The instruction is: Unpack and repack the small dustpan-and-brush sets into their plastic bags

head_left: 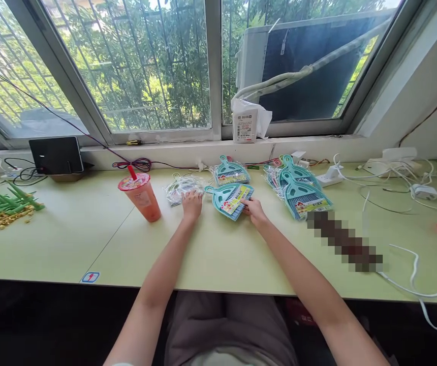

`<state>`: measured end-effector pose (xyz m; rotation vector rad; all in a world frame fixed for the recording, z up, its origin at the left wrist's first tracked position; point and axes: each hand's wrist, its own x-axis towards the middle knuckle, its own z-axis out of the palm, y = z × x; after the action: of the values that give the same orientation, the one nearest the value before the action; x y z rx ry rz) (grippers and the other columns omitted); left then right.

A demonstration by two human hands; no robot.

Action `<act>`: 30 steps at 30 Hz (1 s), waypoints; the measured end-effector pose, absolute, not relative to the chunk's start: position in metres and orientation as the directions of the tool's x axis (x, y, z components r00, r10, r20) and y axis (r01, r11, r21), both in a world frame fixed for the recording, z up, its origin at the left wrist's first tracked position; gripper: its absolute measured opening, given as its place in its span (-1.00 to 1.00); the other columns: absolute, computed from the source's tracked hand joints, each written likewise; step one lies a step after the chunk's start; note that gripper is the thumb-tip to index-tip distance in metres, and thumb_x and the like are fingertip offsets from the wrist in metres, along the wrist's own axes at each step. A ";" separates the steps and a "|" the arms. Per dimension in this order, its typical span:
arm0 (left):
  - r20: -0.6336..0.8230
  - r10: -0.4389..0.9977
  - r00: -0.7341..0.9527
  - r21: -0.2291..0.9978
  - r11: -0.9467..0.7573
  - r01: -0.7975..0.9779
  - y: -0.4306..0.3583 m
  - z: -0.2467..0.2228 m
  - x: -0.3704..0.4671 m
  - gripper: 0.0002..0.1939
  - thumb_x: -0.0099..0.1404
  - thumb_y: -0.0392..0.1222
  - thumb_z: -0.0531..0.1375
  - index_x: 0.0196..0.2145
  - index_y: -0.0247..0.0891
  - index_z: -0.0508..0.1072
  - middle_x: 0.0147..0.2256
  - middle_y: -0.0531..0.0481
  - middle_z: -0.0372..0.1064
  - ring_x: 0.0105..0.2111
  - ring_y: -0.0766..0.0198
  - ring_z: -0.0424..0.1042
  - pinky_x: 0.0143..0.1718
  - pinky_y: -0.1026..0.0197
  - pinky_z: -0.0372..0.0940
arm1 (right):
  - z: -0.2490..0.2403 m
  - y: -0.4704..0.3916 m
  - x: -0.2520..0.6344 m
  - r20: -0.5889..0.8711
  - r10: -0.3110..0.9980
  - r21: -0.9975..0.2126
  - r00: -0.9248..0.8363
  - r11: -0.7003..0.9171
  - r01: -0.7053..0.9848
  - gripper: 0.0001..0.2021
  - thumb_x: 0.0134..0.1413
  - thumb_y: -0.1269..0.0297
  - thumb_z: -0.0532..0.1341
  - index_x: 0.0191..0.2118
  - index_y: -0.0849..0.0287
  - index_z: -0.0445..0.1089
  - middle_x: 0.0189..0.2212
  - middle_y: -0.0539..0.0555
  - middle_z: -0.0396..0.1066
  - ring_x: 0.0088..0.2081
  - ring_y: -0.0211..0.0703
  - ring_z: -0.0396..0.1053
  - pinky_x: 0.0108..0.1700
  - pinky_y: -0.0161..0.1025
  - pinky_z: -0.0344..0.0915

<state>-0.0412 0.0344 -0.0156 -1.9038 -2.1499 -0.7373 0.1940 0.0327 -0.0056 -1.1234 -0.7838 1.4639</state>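
Note:
My right hand (255, 210) pinches the lower right edge of a small teal dustpan and brush set (230, 200) with a yellow label, just above the table. The set's handle points left, towards my other hand. My left hand (192, 204) rests with fingers spread on a pile of clear plastic packets with white strings (175, 190). Behind the held set lies another dustpan set (231, 172). To the right is a heap of several similar dustpan sets (298, 185), overlapping each other.
An orange drink cup (142, 199) with a red straw stands left of my left hand. Further left are a dark tablet (56, 156) and green stalks (3, 209). A power strip (330, 175) and white cables lie at right. A small box (244, 126) sits on the windowsill.

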 end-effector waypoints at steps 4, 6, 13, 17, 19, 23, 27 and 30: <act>0.416 0.908 -0.047 0.244 -0.062 0.968 0.036 -0.018 -0.044 -0.59 0.41 -0.20 -0.14 -0.03 -0.10 0.47 0.06 -0.07 0.37 0.11 0.06 0.24 0.29 -0.23 -0.28 | -0.008 0.036 0.200 -0.145 0.986 -0.897 0.084 -0.095 -0.431 -0.91 0.00 0.48 0.22 -0.32 0.23 0.39 -0.40 0.07 0.54 -0.38 -0.19 0.50 -0.31 -0.28 0.48; 0.420 0.908 -0.006 0.234 -0.102 0.967 0.035 -0.020 -0.042 -0.58 0.38 -0.26 -0.10 0.07 -0.12 0.40 0.05 -0.11 0.37 0.12 0.05 0.24 0.28 -0.24 -0.31 | -0.008 0.038 0.203 -0.105 0.991 -0.889 0.087 -0.054 -0.455 -0.89 -0.01 0.45 0.24 -0.29 0.22 0.39 -0.38 0.06 0.54 -0.35 -0.18 0.51 -0.28 -0.27 0.48; 0.471 0.882 -0.019 0.224 -0.099 0.970 0.032 -0.019 -0.038 -0.55 0.23 -0.23 0.13 0.10 -0.23 0.37 0.06 -0.20 0.35 0.12 -0.04 0.23 0.29 -0.21 -0.38 | -0.005 0.043 0.208 -0.086 0.995 -0.943 0.044 -0.067 -0.327 -0.82 -0.11 0.51 0.31 -0.29 0.25 0.42 -0.45 0.06 0.54 -0.42 -0.18 0.50 -0.37 -0.26 0.48; 0.484 0.869 -0.102 0.226 -0.012 0.974 0.033 -0.015 -0.044 -0.61 0.23 -0.43 0.00 -0.11 -0.26 0.52 -0.07 -0.19 0.45 0.02 0.02 0.33 0.29 -0.12 -0.18 | -0.005 0.046 0.213 -0.088 0.991 -0.980 0.104 -0.067 -0.188 -0.85 -0.12 0.55 0.30 -0.33 0.27 0.44 -0.46 0.08 0.53 -0.49 -0.18 0.47 -0.48 -0.29 0.45; 0.467 0.872 -0.149 0.256 0.028 0.966 0.033 -0.013 -0.047 -0.61 0.25 -0.44 -0.04 -0.16 -0.31 0.54 -0.17 -0.23 0.49 -0.04 0.03 0.38 0.22 -0.06 0.02 | -0.004 0.046 0.214 -0.066 0.988 -0.989 0.136 -0.046 -0.144 -0.87 -0.10 0.54 0.28 -0.34 0.27 0.43 -0.48 0.07 0.53 -0.52 -0.19 0.46 -0.51 -0.28 0.44; 0.448 0.865 -0.225 0.334 0.071 0.940 0.029 -0.007 -0.046 -0.60 0.31 -0.40 -0.06 -0.10 -0.33 0.53 -0.23 -0.26 0.50 -0.13 -0.01 0.46 -0.05 0.02 0.30 | 0.000 0.042 0.209 -0.034 0.994 -0.986 0.099 -0.017 -0.167 -0.86 -0.09 0.52 0.29 -0.33 0.25 0.43 -0.50 0.05 0.52 -0.51 -0.18 0.46 -0.50 -0.27 0.45; 0.570 0.801 -0.182 0.352 -0.038 0.935 0.024 -0.005 -0.041 -0.63 0.32 -0.37 -0.02 -0.06 -0.21 0.50 -0.12 -0.17 0.50 0.09 0.02 0.35 0.06 0.02 0.25 | 0.005 0.033 0.199 -0.046 0.998 -0.962 -0.037 -0.054 -0.268 -0.85 -0.10 0.48 0.32 -0.31 0.25 0.43 -0.42 0.09 0.55 -0.46 -0.16 0.49 -0.45 -0.26 0.47; 0.673 0.732 -0.102 0.325 -0.169 0.930 0.019 -0.003 -0.035 -0.65 0.34 -0.34 0.00 -0.06 -0.13 0.50 -0.05 -0.05 0.48 0.19 0.09 0.23 0.26 -0.03 0.02 | 0.008 0.028 0.193 -0.041 0.993 -0.951 -0.111 -0.073 -0.299 -0.81 -0.14 0.45 0.36 -0.30 0.24 0.44 -0.39 0.10 0.55 -0.44 -0.16 0.50 -0.45 -0.29 0.46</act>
<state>-0.0355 0.0194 -0.0027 -1.9146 -1.8391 -1.1337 0.1933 0.0278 0.0080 -0.9677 -1.0224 1.4571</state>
